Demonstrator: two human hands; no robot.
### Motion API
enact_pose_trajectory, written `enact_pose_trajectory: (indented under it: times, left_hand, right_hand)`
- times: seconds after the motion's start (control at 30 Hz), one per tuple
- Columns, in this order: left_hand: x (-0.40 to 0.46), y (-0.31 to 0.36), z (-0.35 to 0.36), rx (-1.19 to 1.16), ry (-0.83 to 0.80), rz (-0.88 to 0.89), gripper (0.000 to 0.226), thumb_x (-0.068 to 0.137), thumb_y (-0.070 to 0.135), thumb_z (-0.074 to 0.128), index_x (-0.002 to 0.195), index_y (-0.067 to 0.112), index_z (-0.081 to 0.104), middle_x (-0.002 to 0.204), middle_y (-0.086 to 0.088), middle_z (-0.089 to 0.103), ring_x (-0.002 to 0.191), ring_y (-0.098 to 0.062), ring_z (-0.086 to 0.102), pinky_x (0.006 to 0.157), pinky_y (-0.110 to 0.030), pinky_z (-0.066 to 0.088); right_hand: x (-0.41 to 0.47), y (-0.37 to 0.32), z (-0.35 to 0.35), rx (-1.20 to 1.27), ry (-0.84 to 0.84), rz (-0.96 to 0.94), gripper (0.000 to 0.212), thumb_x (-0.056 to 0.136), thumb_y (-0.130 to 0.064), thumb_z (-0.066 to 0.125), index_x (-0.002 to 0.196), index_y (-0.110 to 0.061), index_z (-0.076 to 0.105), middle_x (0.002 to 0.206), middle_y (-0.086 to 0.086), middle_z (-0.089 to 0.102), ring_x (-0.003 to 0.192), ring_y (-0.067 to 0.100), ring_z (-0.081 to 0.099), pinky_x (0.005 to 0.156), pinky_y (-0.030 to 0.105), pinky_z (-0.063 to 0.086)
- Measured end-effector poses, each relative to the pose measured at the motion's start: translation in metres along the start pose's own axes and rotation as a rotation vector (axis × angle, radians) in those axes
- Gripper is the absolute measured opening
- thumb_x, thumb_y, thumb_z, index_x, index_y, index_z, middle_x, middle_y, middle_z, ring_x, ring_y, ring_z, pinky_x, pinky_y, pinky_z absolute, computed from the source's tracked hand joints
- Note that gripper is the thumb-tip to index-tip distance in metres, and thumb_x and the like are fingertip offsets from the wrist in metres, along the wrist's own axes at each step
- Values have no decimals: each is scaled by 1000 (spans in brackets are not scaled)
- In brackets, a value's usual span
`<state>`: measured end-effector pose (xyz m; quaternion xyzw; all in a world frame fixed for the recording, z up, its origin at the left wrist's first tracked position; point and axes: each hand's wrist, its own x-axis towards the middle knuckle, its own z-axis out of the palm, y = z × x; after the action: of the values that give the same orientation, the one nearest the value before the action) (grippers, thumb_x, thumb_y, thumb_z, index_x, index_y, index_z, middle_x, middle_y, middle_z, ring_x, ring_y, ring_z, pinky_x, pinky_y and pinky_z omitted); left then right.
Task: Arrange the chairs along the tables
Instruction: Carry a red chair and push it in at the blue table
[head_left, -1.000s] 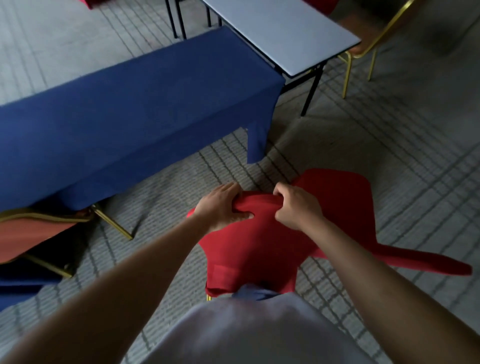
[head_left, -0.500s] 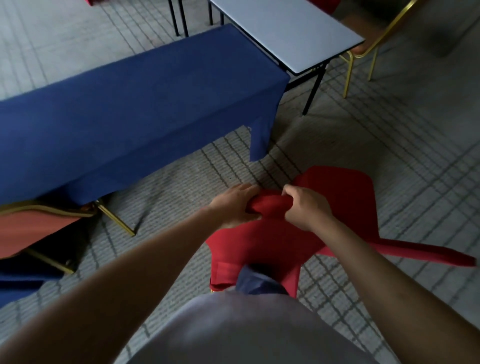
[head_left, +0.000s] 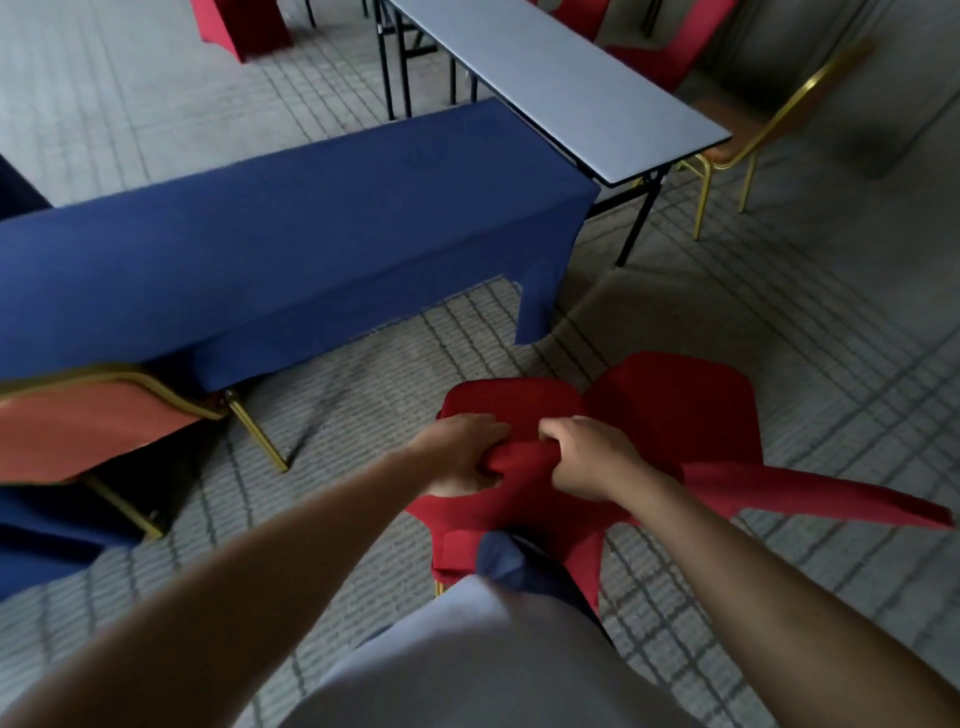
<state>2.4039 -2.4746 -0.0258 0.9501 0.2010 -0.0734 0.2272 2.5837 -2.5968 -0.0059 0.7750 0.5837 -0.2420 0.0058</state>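
Note:
A chair in a red cloth cover (head_left: 670, 410) stands on the carpet just in front of me, its seat pointing toward the blue-draped table (head_left: 291, 249). My left hand (head_left: 460, 454) and my right hand (head_left: 589, 460) both grip the top of its backrest, side by side, bunching the red cloth between them. A loose flap of the cover trails off to the right. The chair's legs are hidden under the cover and my body.
An orange chair with a gold frame (head_left: 88, 426) is tucked at the blue table's left end. A bare grey table (head_left: 561, 88) adjoins the blue one at the right, with another gold-framed chair (head_left: 748, 135) behind it. Patterned carpet lies between me and the tables.
The red chair has moved forward and right, closer to the blue table's corner, with both hands still gripping its back. My view has lifted, showing more of the room.

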Motion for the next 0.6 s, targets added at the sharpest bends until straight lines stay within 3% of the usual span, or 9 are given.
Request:
enact_pose_trajectory:
  times: [0.17, 0.37, 0.47, 0.6]
  left_hand:
    - [-38, -19, -2, 4, 85, -59, 54, 79, 41, 74, 125, 19, 56, 120, -5, 58, 118, -26, 54, 93, -29, 37]
    - [-73, -54, -17, 21, 158, -136, 46, 78, 38, 75, 116, 17, 59, 113, -6, 58, 113, -27, 55, 88, -29, 34]
    - [-86, -75, -27, 31, 179, -184, 49, 79, 39, 74, 120, 18, 59, 115, -5, 58, 114, -26, 55, 89, -28, 33]
    - [-101, -112, -29, 9, 184, -265, 43, 76, 42, 73, 111, 23, 57, 108, 0, 57, 108, -25, 57, 85, -31, 42]
  right_hand:
    - [8, -35, 11, -44, 8, -128, 30, 67, -22, 55, 94, -31, 48, 107, -2, 67, 107, 25, 61, 81, 32, 47]
    - [41, -79, 15, -55, 4, -209, 53, 63, -27, 51, 116, -29, 58, 120, -1, 67, 114, 24, 61, 91, 36, 52]
    - [62, -101, 12, -63, -21, -271, 39, 63, -26, 53, 102, -29, 55, 110, -3, 67, 106, 24, 63, 84, 35, 53]
    - [98, -133, 10, -81, -68, -398, 23, 65, -25, 56, 86, -27, 46, 93, -6, 63, 95, 24, 61, 74, 37, 50]
